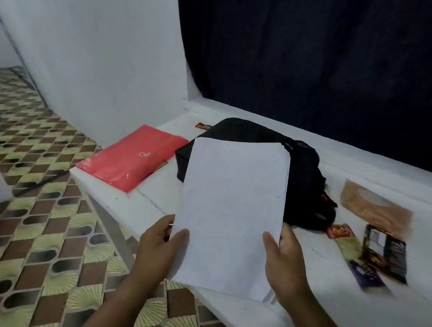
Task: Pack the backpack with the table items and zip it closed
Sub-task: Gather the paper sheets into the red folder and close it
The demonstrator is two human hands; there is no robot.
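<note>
A stack of white paper sheets (231,212) is held up in front of me, tilted over the table. My left hand (159,245) grips its lower left edge, thumb on top. My right hand (283,259) grips its lower right edge the same way. Behind the sheets a black backpack (306,177) lies on the white table (139,208), partly hidden by the paper. A red plastic folder (133,158) lies flat at the table's left corner.
Right of the backpack lie a tan pouch (375,207), a small red sachet (340,230), a dark snack packet (384,253) and a purple wrapper (365,275). Another small wrapper (202,126) sits behind the backpack. A dark curtain hangs behind; patterned floor tiles lie left.
</note>
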